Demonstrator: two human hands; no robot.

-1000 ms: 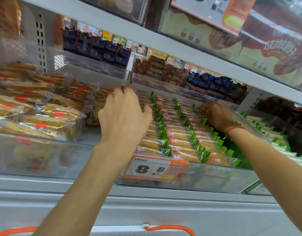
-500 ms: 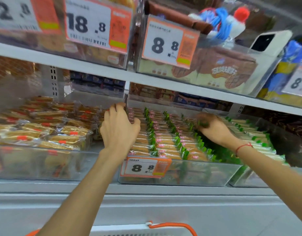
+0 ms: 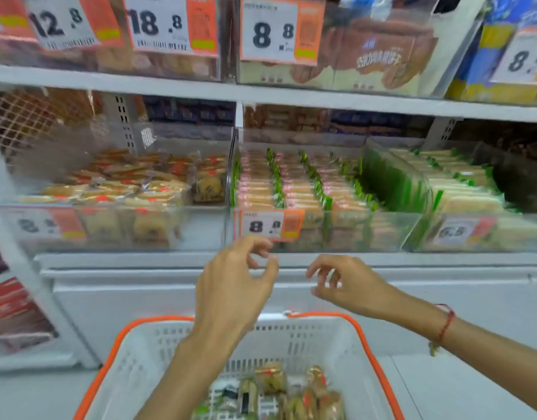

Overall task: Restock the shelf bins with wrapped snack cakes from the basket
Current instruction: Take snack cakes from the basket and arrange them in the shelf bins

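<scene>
Left bin (image 3: 109, 225): clear-fronted, on the shelf (image 3: 261, 93)'s lower tier; red-marked wrapped cakes heaped inside, loosely piled
Middle bin (image 3: 322, 234): snack cakes (image 3: 294, 189) with green wrapper ends in tidy rows; an orange 8.8 price tag (image 3: 268, 225) on its front
Left hand (image 3: 231, 286): in mid-air below that tag, above the basket; fingers loosely curled, nothing in them
Right hand (image 3: 349, 283): just beside the left, apart from it; fingers relaxed and bent, nothing held; red string at the wrist
Basket (image 3: 291, 334): white with orange rim, beneath both hands; wrapped cakes lying at its bottom
Right bin (image 3: 473, 234): pale green-wrapped packs, blurred price tag
</scene>
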